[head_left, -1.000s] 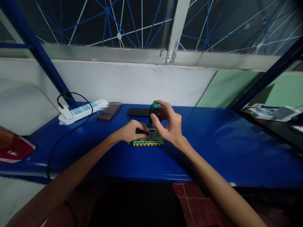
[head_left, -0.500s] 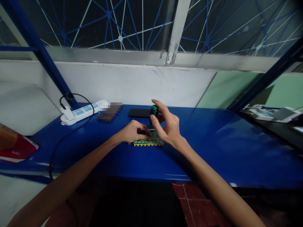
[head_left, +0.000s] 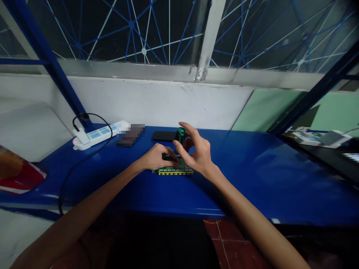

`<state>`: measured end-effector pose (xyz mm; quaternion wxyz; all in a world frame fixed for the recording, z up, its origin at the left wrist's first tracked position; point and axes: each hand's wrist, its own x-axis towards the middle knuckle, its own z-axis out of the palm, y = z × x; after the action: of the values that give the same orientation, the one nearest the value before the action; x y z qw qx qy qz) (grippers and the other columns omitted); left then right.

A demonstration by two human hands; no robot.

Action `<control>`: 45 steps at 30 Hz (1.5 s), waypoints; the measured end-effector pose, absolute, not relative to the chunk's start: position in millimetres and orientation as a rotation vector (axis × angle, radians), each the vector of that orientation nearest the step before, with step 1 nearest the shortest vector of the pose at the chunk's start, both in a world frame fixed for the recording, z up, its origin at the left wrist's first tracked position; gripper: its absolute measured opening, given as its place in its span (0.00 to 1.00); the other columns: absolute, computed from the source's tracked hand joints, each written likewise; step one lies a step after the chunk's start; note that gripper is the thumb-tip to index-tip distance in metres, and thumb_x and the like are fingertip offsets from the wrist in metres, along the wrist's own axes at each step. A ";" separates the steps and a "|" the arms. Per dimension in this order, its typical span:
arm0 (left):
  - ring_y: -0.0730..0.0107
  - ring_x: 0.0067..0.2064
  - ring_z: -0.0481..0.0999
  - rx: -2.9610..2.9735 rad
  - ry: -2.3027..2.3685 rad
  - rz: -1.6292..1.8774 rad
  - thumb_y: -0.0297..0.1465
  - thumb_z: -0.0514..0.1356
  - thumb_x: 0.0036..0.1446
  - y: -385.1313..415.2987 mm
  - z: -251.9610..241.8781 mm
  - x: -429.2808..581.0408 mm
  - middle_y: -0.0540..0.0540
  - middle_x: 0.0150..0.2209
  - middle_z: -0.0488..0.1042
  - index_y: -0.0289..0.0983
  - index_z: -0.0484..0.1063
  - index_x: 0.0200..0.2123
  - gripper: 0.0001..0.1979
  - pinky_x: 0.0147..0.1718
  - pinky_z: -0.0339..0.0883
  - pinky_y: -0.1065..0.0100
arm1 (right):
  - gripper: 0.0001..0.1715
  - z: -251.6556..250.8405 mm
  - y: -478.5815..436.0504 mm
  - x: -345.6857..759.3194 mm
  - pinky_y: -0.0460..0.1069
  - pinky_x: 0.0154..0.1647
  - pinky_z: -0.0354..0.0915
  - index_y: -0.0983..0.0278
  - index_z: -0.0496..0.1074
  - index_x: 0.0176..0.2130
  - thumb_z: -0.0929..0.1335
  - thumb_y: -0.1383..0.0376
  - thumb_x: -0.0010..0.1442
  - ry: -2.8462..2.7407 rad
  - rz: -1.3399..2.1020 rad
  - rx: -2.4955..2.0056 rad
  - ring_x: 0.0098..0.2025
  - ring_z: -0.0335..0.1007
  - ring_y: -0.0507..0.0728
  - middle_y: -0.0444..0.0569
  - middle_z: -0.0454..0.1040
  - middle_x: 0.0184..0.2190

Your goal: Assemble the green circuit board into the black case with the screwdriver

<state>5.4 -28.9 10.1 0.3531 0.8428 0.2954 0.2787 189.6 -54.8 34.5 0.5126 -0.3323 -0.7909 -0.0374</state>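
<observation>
A screwdriver point(head_left: 180, 135) with a green and black handle stands nearly upright over a green circuit board point(head_left: 183, 169) with a yellow strip along its front edge. My right hand point(head_left: 198, 149) has thumb and fingers around the handle, the index finger raised near its top. My left hand point(head_left: 157, 156) rests on the left of the board, its fingertips pinched together by the screwdriver's shaft. What sits between those fingertips is hidden. The board lies on the blue tabletop point(head_left: 238, 179), its middle partly covered by my hands.
Behind my hands lies a flat black object point(head_left: 162, 136). Left of it are a blurred-out dark phone-like slab point(head_left: 130, 136) and a white power strip point(head_left: 102, 132) with a black cable point(head_left: 75, 164). A red packet point(head_left: 21, 175) stands at the far left, white items point(head_left: 322, 137) at the right.
My right thumb and fingers have shifted slightly left and opened a little around the handle, which now tilts differently. The left hand stays in place on the board. The view has tipped slightly.
</observation>
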 end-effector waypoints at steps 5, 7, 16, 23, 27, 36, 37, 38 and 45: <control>0.63 0.38 0.79 2.152 0.736 0.712 0.34 0.66 0.52 -28.9 10.8 6.1 0.44 0.34 0.81 0.34 0.81 0.34 0.09 0.40 0.71 0.66 | 0.29 33.7 -54.8 189.7 0.49 0.28 0.66 0.63 0.58 0.61 0.65 0.59 0.63 -1.928 -0.075 -0.800 0.24 0.68 0.50 0.47 0.75 0.36; 0.63 0.39 0.79 2.153 0.715 0.682 0.34 0.66 0.53 -29.7 12.8 6.3 0.43 0.35 0.81 0.33 0.81 0.35 0.09 0.41 0.71 0.66 | 0.28 34.7 -55.9 190.1 0.49 0.29 0.67 0.63 0.58 0.61 0.64 0.59 0.64 -1.946 -0.050 -0.791 0.25 0.68 0.50 0.48 0.75 0.38; 0.64 0.38 0.79 2.185 0.781 0.749 0.34 0.67 0.50 -29.6 12.8 6.6 0.44 0.34 0.81 0.33 0.81 0.33 0.10 0.40 0.70 0.68 | 0.27 37.7 -58.8 190.8 0.50 0.30 0.67 0.64 0.58 0.61 0.61 0.60 0.65 -1.959 -0.012 -0.815 0.27 0.69 0.51 0.47 0.75 0.35; 0.64 0.38 0.79 2.168 0.754 0.741 0.32 0.66 0.52 -28.9 15.0 6.3 0.44 0.33 0.81 0.34 0.80 0.32 0.07 0.39 0.70 0.68 | 0.28 35.7 -57.3 190.3 0.50 0.31 0.68 0.63 0.57 0.62 0.62 0.60 0.64 -1.973 -0.007 -0.806 0.27 0.71 0.51 0.49 0.75 0.40; 0.65 0.40 0.79 2.206 0.712 0.678 0.31 0.64 0.54 -28.0 15.1 4.8 0.43 0.36 0.81 0.34 0.80 0.35 0.08 0.42 0.70 0.67 | 0.28 36.0 -57.5 190.7 0.50 0.32 0.68 0.63 0.58 0.61 0.62 0.61 0.64 -1.970 -0.024 -0.808 0.27 0.71 0.51 0.48 0.75 0.38; 0.63 0.39 0.80 2.212 0.762 0.731 0.34 0.66 0.52 -31.1 13.7 6.7 0.42 0.36 0.81 0.32 0.80 0.35 0.11 0.41 0.70 0.67 | 0.26 37.2 -58.1 191.4 0.50 0.33 0.69 0.64 0.58 0.61 0.60 0.62 0.66 -1.973 -0.018 -0.810 0.28 0.71 0.51 0.48 0.76 0.38; 0.63 0.38 0.80 2.202 0.780 0.746 0.35 0.67 0.51 -31.0 13.1 6.9 0.43 0.35 0.81 0.32 0.80 0.34 0.11 0.40 0.70 0.68 | 0.26 37.4 -58.3 191.3 0.50 0.33 0.69 0.64 0.58 0.61 0.60 0.61 0.66 -1.975 -0.016 -0.812 0.27 0.71 0.51 0.48 0.76 0.38; 0.63 0.38 0.80 2.191 0.788 0.753 0.35 0.67 0.51 -30.8 12.7 7.1 0.43 0.34 0.81 0.32 0.80 0.34 0.11 0.39 0.70 0.68 | 0.26 37.6 -58.5 191.2 0.50 0.32 0.69 0.64 0.58 0.61 0.60 0.61 0.66 -1.977 -0.015 -0.814 0.27 0.71 0.51 0.48 0.76 0.38; 0.64 0.38 0.79 2.194 0.738 0.701 0.32 0.65 0.53 -30.5 15.9 6.4 0.43 0.35 0.81 0.33 0.80 0.34 0.08 0.42 0.71 0.67 | 0.26 38.4 -58.4 191.0 0.50 0.31 0.68 0.63 0.58 0.61 0.61 0.60 0.65 -1.984 -0.026 -0.816 0.26 0.71 0.51 0.49 0.76 0.39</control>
<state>6.4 -30.5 15.9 0.3538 0.8484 0.2854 0.2712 191.0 -58.4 38.4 0.4777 -0.3340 -0.8125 -0.0106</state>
